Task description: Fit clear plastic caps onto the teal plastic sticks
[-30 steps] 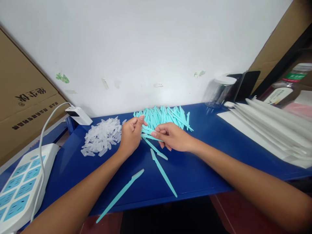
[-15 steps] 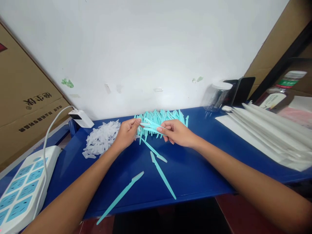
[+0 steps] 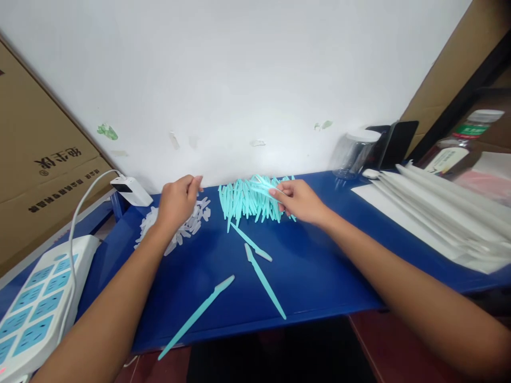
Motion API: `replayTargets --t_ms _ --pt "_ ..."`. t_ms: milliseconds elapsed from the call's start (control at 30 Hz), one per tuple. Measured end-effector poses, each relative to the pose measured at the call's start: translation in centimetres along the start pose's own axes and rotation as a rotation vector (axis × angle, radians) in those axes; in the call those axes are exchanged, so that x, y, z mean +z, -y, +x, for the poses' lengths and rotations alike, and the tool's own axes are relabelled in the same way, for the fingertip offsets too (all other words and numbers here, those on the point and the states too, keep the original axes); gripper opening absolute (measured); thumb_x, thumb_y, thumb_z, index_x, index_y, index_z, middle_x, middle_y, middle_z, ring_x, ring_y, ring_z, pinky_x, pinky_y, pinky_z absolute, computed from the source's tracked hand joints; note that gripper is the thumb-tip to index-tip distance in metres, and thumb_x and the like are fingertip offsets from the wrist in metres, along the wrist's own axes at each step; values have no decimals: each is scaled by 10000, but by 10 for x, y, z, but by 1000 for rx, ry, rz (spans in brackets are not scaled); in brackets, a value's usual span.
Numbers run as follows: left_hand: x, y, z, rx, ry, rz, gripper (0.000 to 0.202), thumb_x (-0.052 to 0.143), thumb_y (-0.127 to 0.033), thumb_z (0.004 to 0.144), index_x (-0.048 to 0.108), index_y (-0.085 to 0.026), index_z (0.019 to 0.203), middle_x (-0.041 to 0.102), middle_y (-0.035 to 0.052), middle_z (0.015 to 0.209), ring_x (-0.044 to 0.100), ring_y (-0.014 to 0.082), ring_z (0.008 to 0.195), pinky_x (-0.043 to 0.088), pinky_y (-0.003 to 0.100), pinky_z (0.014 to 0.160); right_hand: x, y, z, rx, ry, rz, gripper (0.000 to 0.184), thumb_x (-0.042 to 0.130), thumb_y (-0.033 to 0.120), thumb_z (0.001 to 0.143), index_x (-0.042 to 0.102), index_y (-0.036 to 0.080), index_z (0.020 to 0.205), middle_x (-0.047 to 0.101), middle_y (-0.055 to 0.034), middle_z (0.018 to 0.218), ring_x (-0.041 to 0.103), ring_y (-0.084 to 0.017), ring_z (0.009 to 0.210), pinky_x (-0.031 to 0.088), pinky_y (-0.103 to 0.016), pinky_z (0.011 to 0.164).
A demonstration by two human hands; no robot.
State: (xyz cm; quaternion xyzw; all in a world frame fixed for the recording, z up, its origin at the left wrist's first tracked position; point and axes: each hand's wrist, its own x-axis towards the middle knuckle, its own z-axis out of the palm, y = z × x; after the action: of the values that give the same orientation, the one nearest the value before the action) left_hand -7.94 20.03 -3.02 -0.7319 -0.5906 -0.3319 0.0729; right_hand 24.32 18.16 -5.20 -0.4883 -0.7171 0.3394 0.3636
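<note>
Near the back edge of the surface (image 3: 319,271), the right hand (image 3: 302,202) is pinching turquoise eyebrow razors (image 3: 260,184), their long axes pointing leftward — toward the left hand (image 3: 178,201), hovering over translucent caps (image 3: 195,219), its grip unclear.

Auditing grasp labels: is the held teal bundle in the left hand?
No, the right hand grips the teal bundle, apart from the left hand.

white pcs (image 3: 196,219) part hid bhd L hand (image 3: 178,202) | held sticks (image 3: 264,186) blurred, ct unclear | pwr strip (image 3: 43,281) cut @ edge
</note>
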Motion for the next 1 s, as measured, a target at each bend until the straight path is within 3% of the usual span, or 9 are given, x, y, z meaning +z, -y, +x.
replayTargets --t_ms 133,233,467,633,700,767,867,933,1000 --pt "-7 24 8 -84 199 428 564 320 -540 1042 740 -183 926 727 165 825 667 333 805 414 369 699 -6 -15 10 82 -122 -130 376 581 436 978 593 189 695 692 -28 612 511 -122 480 380 -260 522" --pt "-7 34 8 -152 268 556 615 275 -540 1038 754 -155 1044 736 232 946 677 390 879 436 404 719 -6 -19 12 106 -143 -148 361 587 407 974 618 178 697 708 -35 633 497 -118 487 364 -260 528" --pt "-3 49 7 -201 275 549 544 362 -519 1016 755 -150 1082 730 253 1015 679 420 923 458 443 751 -12 -30 18 226 -271 -222 279 595 342 982 684 160 789 764 -64 737 593 -148 560 383 -269 568" --pt "-8 32 9 -73 204 304 422 534 -555 936 743 -206 822 733 139 832 657 302 767 443 356 663 -15 -37 21 225 -349 -349 261 585 361 1002 743 161 944 797 -105 852 712 -222 812 431 -284 693" --pt "-15 19 8 8 381 23 429 627 -617 863 706 -229 701 674 72 675 607 228 631 419 308 581 -16 -36 20 183 -337 -439 311 566 406 1013 759 167 966 801 -122 916 718 -247 883 430 -294 718" --pt "-24 5 4 88 689 -234 400 725 -629 779 708 -246 666 609 26 595 554 184 547 394 279 519 -17 -32 18 130 -323 -545 388 527 456 1029 771 173 924 794 -133 936 710 -261 878 409 -310 701" --pt "-37 -14 -4 122 1073 -368 331 869 -570 632 753 -266 694 565 -4 571 512 163 498 341 269 459 -19 -21 14 55 -354 -623 455 489 485 1045 771 167 883 780 -139 916 686 -261 837 377 -330 684" --pt "-42 -25 -12 89 1192 -337 349 914 -558 570 754 -267 679 556 -11 547 492 158 476 295 272 430 -17 -10 8 19 -344 -599 432 521 489 1033 755 172 855 768 -120 875 663 -240 784 369 -330 675" --pt "-42 -35 -21 77 1249 -299 379 931 -571 532 739 -262 640 570 -9 530 492 161 466 261 278 413 -9 4 -1 -35 -200 -529 405 585 512 1000 726 186 806 743 -82 796 628 -205 702 361 -318 648"
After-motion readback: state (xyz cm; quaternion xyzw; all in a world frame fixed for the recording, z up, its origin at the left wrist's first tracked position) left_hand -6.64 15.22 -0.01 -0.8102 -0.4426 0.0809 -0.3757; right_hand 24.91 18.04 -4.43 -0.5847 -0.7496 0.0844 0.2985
